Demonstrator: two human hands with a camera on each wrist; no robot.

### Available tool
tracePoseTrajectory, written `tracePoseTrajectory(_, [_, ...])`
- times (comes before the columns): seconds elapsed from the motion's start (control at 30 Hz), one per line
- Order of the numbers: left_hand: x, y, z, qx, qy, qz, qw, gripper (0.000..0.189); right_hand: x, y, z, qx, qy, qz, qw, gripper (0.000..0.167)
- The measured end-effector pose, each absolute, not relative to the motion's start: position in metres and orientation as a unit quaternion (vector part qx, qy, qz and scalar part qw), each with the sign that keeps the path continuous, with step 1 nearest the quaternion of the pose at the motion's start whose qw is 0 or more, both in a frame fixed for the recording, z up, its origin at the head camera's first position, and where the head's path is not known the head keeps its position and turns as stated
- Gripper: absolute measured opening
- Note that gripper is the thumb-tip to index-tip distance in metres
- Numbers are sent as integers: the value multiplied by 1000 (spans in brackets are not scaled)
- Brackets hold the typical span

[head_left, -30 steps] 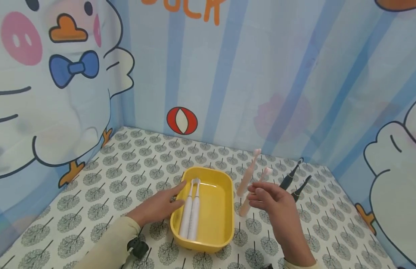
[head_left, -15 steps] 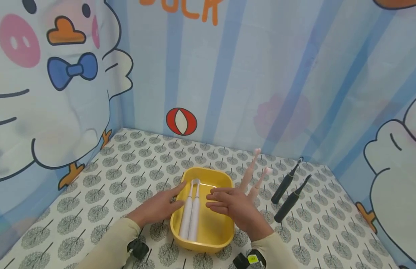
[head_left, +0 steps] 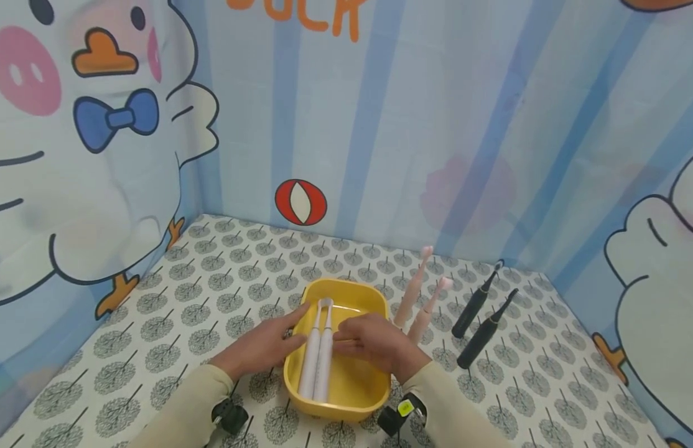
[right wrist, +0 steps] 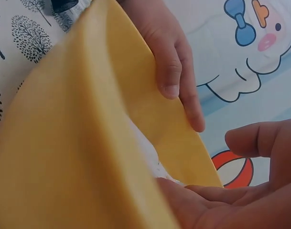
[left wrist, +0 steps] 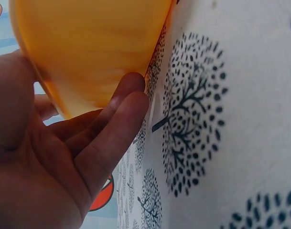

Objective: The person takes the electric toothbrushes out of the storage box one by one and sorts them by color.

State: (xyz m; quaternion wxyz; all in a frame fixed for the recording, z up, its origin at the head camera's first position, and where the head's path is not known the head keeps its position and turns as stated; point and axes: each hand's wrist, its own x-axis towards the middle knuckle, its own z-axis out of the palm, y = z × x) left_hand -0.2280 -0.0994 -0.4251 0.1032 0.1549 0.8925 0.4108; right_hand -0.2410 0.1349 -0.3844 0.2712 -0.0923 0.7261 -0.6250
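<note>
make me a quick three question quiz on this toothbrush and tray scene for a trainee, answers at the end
1. Count: how many white electric toothbrushes lie in the yellow tray?
2. True or false: the left hand holds the side of the yellow tray.
3. Fill the gap: in the head view, the pink electric toothbrushes lie between the yellow tray and the ____ electric toothbrushes.

Key:
1. Two, side by side.
2. True; its thumb reaches over the rim while other fingers are outside.
3. Black; the black electric toothbrushes lie farther right on the patterned tablecloth.
</note>
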Motion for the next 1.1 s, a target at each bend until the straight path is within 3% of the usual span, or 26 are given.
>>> tracePoseTrajectory(0.03, [-228,-100,-425,154,894,409,102,64,-241,134,-385,-40,691,-666,277,34])
tracePoseTrajectory(0.17, [-228,-100,-425,154,895,406,101,65,-243,131,-387,-12,690,-671,273,43])
tracePoseTrajectory(0.4, [-228,-98,-424,154,898,399,98,64,-248,128,-390,5,705,-655,271,32])
tracePoseTrajectory(0.77, [-229,-98,-423,150,897,400,108,65,-251,125,-393,30,709,-650,272,30])
tracePoseTrajectory(1.1, [-227,-98,-424,144,899,402,98,64,-253,121,-400,4,745,-608,274,17])
